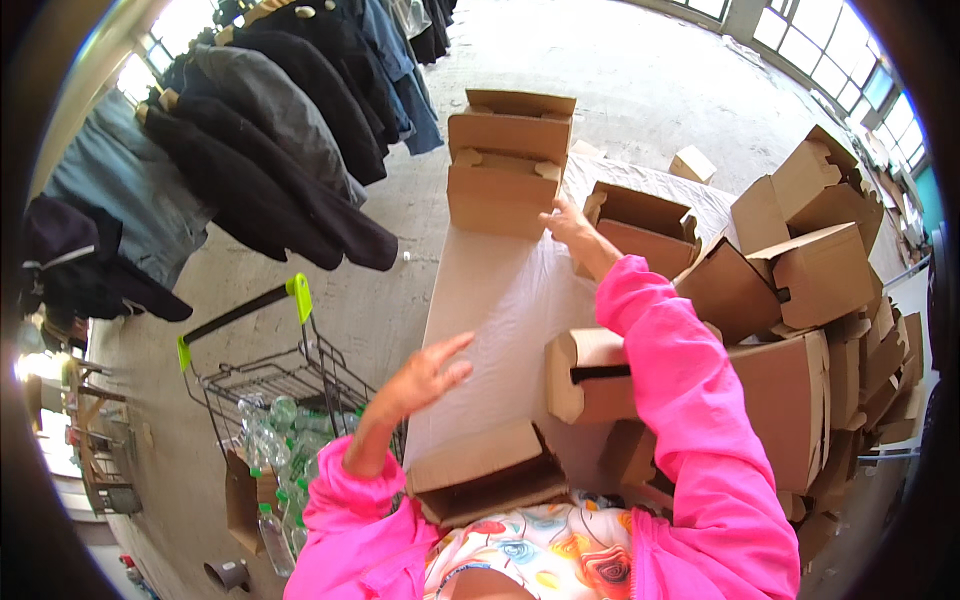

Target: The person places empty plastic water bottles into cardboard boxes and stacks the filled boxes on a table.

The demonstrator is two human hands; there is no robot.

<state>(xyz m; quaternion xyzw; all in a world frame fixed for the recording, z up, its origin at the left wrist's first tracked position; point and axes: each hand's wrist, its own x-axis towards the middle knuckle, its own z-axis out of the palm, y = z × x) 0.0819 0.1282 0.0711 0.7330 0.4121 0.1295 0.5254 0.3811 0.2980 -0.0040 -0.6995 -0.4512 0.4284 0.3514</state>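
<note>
My right hand [571,224] reaches across to the far end of the white-covered table [490,290]. Its fingers are stretched out at the right side of a brown cardboard box [500,203]; whether they touch it I cannot tell. Behind that box another cardboard box [510,137] stands close up against it. My left hand [425,378] hovers over the table's left edge, fingers apart and holding nothing. Close to my body lies an open cardboard box [490,475], its dark inside showing. Under my right forearm is a box with a black slot [585,378].
Many cardboard boxes [785,395] are heaped along the right side. An open box [645,215] sits right of my right hand. On the left stand a wire shopping cart [270,375], clear plastic bottles [290,450] and a rack of dark jackets [260,130].
</note>
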